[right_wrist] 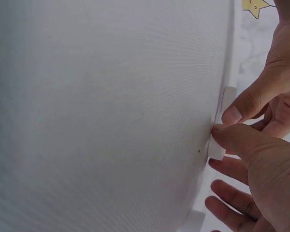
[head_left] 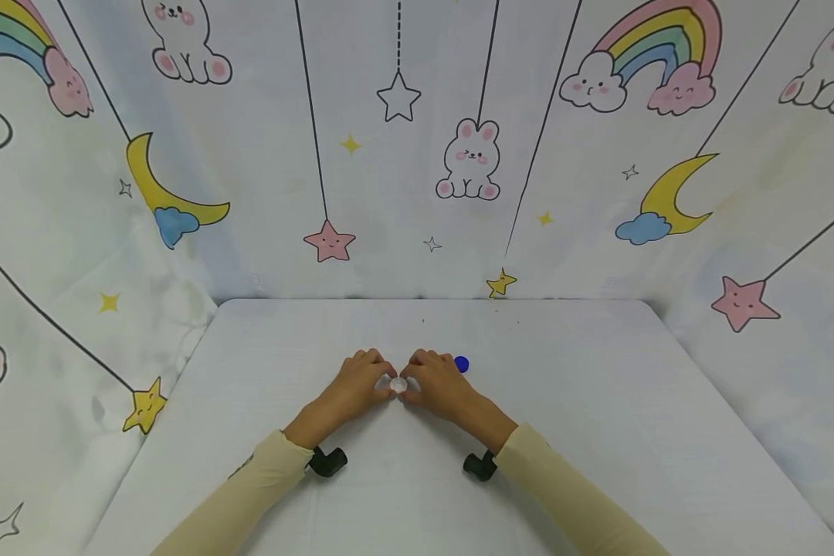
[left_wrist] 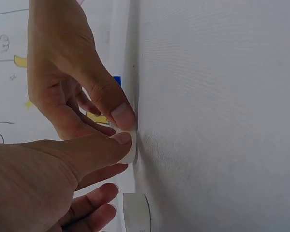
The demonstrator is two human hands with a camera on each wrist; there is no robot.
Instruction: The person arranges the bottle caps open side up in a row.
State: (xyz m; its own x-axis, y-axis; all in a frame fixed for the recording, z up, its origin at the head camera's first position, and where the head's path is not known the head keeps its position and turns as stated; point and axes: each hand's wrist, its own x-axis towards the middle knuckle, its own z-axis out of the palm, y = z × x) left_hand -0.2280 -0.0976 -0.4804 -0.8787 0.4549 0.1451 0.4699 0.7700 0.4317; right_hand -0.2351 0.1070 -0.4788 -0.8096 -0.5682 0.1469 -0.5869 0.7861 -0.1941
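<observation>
Near the middle of the table both hands meet at a small white round piece [head_left: 398,384], pale and ring-like from above. My left hand [head_left: 357,384] pinches it from the left, thumb and fingers curled at its side. From the right, my right hand [head_left: 439,382] pinches the same piece. In the left wrist view the two thumb tips almost meet over its white side wall [left_wrist: 129,154], low at the table surface. The remaining fingers of the left hand hang loosely curled behind it. Much of the piece is hidden by the fingers.
A blue round piece [head_left: 462,364] lies just behind the right hand. Beside the left hand, a short white cylinder [left_wrist: 136,212] stands on the white table [head_left: 584,432]. A patterned cloth wall [head_left: 264,170] rises behind the table's far edge.
</observation>
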